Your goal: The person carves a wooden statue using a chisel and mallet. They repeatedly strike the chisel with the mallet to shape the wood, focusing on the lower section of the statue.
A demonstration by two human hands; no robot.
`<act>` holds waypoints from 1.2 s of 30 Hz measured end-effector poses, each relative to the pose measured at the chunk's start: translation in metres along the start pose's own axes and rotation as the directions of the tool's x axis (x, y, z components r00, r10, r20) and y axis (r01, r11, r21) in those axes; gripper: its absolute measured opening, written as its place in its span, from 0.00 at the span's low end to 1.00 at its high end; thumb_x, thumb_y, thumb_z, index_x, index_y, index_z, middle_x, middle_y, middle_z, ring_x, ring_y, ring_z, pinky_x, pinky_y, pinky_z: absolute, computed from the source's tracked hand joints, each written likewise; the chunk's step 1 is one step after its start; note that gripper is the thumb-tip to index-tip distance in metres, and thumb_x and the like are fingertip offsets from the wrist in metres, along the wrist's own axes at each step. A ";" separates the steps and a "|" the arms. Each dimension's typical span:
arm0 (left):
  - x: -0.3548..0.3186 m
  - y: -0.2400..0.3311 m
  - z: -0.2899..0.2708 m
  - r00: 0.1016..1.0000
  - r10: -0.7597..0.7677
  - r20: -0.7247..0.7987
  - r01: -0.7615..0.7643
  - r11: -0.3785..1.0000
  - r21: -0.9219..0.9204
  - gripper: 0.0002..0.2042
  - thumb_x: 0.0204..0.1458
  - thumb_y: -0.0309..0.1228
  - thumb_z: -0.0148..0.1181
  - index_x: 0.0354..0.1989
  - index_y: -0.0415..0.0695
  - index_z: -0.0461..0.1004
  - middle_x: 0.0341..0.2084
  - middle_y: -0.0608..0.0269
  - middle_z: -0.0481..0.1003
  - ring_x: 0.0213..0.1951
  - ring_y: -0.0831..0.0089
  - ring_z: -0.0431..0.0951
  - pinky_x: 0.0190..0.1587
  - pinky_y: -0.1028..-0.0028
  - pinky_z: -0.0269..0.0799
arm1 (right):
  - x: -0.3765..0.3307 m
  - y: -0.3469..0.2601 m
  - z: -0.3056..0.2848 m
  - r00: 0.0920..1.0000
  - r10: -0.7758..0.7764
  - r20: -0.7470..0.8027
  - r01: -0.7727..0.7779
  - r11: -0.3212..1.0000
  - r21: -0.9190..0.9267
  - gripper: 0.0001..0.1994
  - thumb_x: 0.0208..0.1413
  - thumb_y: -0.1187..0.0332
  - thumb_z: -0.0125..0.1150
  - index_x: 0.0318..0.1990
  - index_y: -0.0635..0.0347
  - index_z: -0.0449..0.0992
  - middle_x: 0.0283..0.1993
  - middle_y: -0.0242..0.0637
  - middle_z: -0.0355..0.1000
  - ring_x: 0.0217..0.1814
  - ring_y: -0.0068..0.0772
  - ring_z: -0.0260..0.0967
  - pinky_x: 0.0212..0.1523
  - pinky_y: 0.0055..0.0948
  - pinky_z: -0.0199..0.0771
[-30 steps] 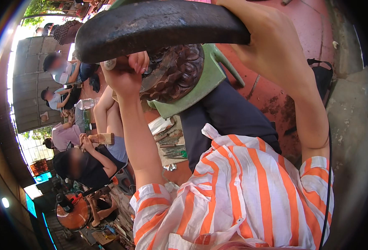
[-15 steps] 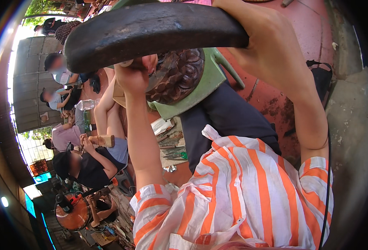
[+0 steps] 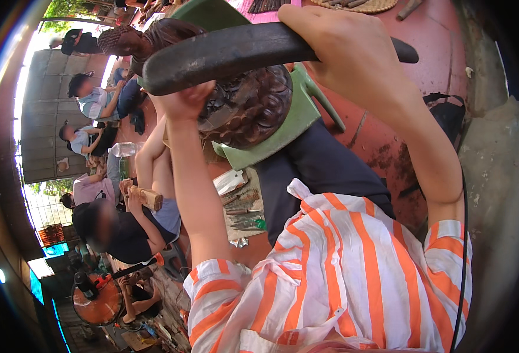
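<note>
A long, curved, dark wooden mallet (image 3: 230,52) is gripped by my right hand (image 3: 347,50), its fingers wrapped round near one end. Its broad end hangs just above my left hand (image 3: 184,101) and hides part of it. That hand is closed low against a dark wood carving (image 3: 256,109); the chisel in it is hidden now, though a round handle end showed earlier. Petal-like relief covers the near part of the carving, and a curly-haired figure's head (image 3: 117,41) lies at its far left. Under the carving stands a green plastic chair (image 3: 253,154).
Hand tools (image 3: 245,209) and a clear bottle lie on a mat left of my legs. A seated person (image 3: 124,232) holds a wood block nearby, with several people beyond. A woven tray (image 3: 359,5) is at the far edge; a black bag (image 3: 446,115) sits right.
My right hand has brought the mallet down and away from me, toward my left hand. The figure's head and upper part have come into view beyond it. The chisel's handle end is now covered.
</note>
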State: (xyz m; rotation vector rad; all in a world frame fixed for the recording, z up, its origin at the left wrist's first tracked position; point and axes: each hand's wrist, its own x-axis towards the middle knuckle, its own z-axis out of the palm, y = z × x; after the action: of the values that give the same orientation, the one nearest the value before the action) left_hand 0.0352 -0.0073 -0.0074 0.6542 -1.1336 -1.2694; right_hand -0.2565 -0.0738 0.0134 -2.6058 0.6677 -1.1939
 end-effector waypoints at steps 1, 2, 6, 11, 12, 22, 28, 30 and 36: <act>0.000 0.011 -0.016 0.993 -0.034 0.114 0.057 0.977 -0.206 0.20 0.60 0.44 0.40 0.22 0.42 0.66 0.07 0.68 0.57 0.11 0.78 0.56 0.15 0.79 0.50 | -0.001 0.001 0.000 1.000 -0.014 -0.027 0.015 0.999 0.032 0.11 0.41 0.76 0.58 0.34 0.60 0.66 0.28 0.42 0.70 0.34 0.48 0.72 0.31 0.41 0.70; 0.000 0.019 -0.018 0.992 -0.016 0.123 0.036 0.986 -0.165 0.21 0.59 0.45 0.39 0.21 0.43 0.66 0.07 0.68 0.57 0.11 0.77 0.56 0.15 0.79 0.51 | -0.002 0.004 0.001 0.998 -0.022 -0.054 0.026 0.998 0.063 0.11 0.41 0.76 0.58 0.34 0.60 0.66 0.29 0.42 0.70 0.34 0.48 0.72 0.32 0.40 0.70; -0.009 0.026 -0.004 0.992 0.097 0.084 -0.096 0.995 -0.007 0.22 0.58 0.48 0.38 0.20 0.44 0.65 0.07 0.67 0.57 0.10 0.75 0.55 0.17 0.77 0.53 | -0.001 -0.007 -0.015 0.999 0.021 -0.047 -0.019 0.998 0.056 0.12 0.39 0.78 0.58 0.34 0.60 0.66 0.29 0.42 0.70 0.35 0.49 0.71 0.33 0.40 0.70; -0.017 -0.003 0.017 0.978 0.207 -0.039 -0.197 0.964 0.177 0.22 0.57 0.51 0.40 0.18 0.48 0.63 0.07 0.68 0.57 0.12 0.75 0.57 0.20 0.77 0.53 | 0.000 -0.012 -0.012 0.999 -0.022 -0.031 0.025 0.995 0.093 0.13 0.37 0.79 0.59 0.34 0.60 0.67 0.29 0.42 0.69 0.34 0.49 0.71 0.33 0.40 0.69; -0.018 -0.006 0.019 0.978 0.199 -0.057 -0.190 0.972 0.139 0.22 0.58 0.50 0.39 0.19 0.47 0.64 0.07 0.68 0.58 0.11 0.76 0.56 0.19 0.77 0.53 | 0.000 -0.012 -0.011 0.999 -0.034 -0.028 0.036 0.995 0.090 0.14 0.37 0.79 0.59 0.34 0.60 0.67 0.29 0.42 0.69 0.34 0.49 0.71 0.33 0.40 0.69; -0.014 -0.017 0.014 0.975 0.221 -0.013 -0.212 0.949 0.232 0.25 0.59 0.52 0.36 0.20 0.45 0.65 0.07 0.68 0.58 0.09 0.76 0.55 0.15 0.78 0.51 | 0.002 -0.016 -0.015 0.995 -0.082 -0.051 0.089 0.987 0.132 0.15 0.35 0.79 0.60 0.35 0.60 0.66 0.28 0.42 0.69 0.34 0.48 0.71 0.33 0.40 0.69; -0.022 -0.038 0.029 0.907 0.336 -0.252 -0.255 0.917 0.306 0.28 0.59 0.55 0.33 0.20 0.43 0.64 0.07 0.67 0.58 0.09 0.76 0.56 0.14 0.77 0.52 | 0.012 -0.028 -0.008 0.996 -0.092 0.003 0.092 0.996 -0.004 0.16 0.37 0.79 0.61 0.37 0.59 0.67 0.30 0.41 0.70 0.35 0.44 0.72 0.32 0.37 0.69; -0.021 -0.045 0.026 0.834 0.360 -0.417 -0.234 0.917 0.323 0.29 0.59 0.56 0.33 0.20 0.43 0.64 0.07 0.67 0.57 0.09 0.76 0.56 0.15 0.77 0.52 | 0.010 -0.023 0.007 0.990 -0.136 0.043 0.143 0.950 -0.277 0.22 0.38 0.79 0.64 0.46 0.57 0.72 0.32 0.36 0.73 0.34 0.34 0.74 0.32 0.31 0.70; -0.019 -0.034 0.020 0.934 0.282 -0.221 -0.207 0.928 0.310 0.28 0.58 0.57 0.35 0.17 0.46 0.64 0.07 0.70 0.58 0.09 0.77 0.55 0.16 0.77 0.52 | 0.013 -0.018 0.014 0.985 -0.160 -0.059 0.141 0.960 -0.243 0.22 0.35 0.79 0.62 0.44 0.55 0.71 0.31 0.38 0.72 0.34 0.45 0.72 0.30 0.39 0.68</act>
State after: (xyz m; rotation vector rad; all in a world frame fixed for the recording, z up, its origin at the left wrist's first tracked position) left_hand 0.0051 0.0068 -0.0355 0.8359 -1.1436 -0.7855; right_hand -0.2328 -0.0639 0.0190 -2.8660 0.6749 -1.3412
